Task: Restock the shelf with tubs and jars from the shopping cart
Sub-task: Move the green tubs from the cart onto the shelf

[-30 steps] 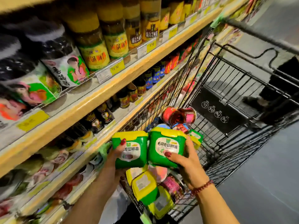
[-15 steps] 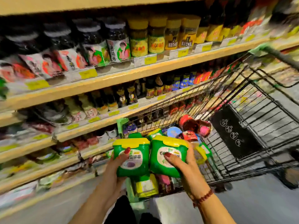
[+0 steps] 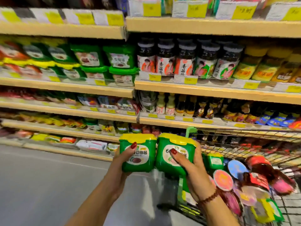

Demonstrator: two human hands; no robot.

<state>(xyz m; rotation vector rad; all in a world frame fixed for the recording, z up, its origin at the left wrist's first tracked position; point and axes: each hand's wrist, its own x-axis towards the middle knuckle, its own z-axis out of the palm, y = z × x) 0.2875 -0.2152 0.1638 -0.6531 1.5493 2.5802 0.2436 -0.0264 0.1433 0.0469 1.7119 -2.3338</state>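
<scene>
Head view: left grip wrapped round green tub, thumb across label. Right grip wrapped round second tub. Tubs upright, sides touching, held in front of me beside cart, well below shelf row of stacked green tubs. Risks, my guess: one hand per tub, so high lift may let one slip; squeeze could pop yellow lid; nudge could topple stacked row.
</scene>
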